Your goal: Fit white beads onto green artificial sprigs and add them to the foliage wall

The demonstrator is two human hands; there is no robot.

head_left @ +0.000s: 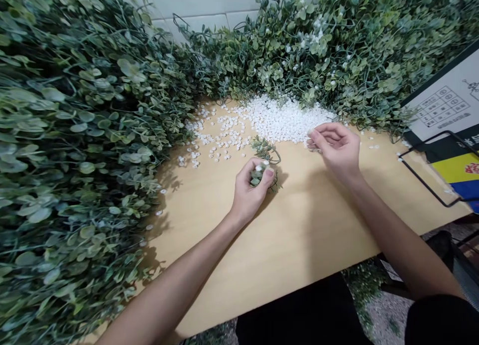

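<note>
My left hand (251,188) is closed around a small artificial leaf sprig (264,148) above the wooden table. Green leaves and a bent stem stick out past the fingers, and a couple of white bits show among the leaves by the thumb. At the near right edge of a heap of small white beads (282,118), my right hand (339,148) has its thumb and fingertips drawn together in a pinch. Whatever lies between those fingertips is too small to make out.
Piled artificial foliage (86,135) rises along the left side, and more greenery (337,51) lines the back against a tiled wall (194,1). Loose beads are scattered left of the heap on the table (239,265). At right stand a printed box (441,103) and a black wire frame (422,181).
</note>
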